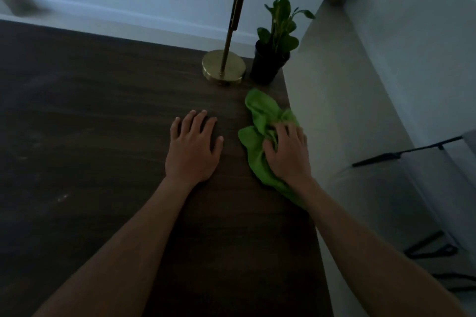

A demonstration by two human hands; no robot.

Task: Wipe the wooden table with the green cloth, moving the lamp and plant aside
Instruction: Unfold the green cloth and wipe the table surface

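Table (pixel 90 110): dark wood, fills left and centre.
Lamp (pixel 222 66): brass, upper centre.
Plant (pixel 269 64): black pot, just right of lamp.
Cloth (pixel 260 116): green, crumpled, centre right, by table edge.
Left hand (pixel 192 149): flat, fingers spread, rests on table.
Right hand (pixel 288 154): fingers curled, grips cloth.

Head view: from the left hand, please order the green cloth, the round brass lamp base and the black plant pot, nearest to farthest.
1. Crumpled green cloth, just right of the left hand, under the right hand.
2. Round brass lamp base, ahead of it.
3. Black plant pot, at the far right corner.
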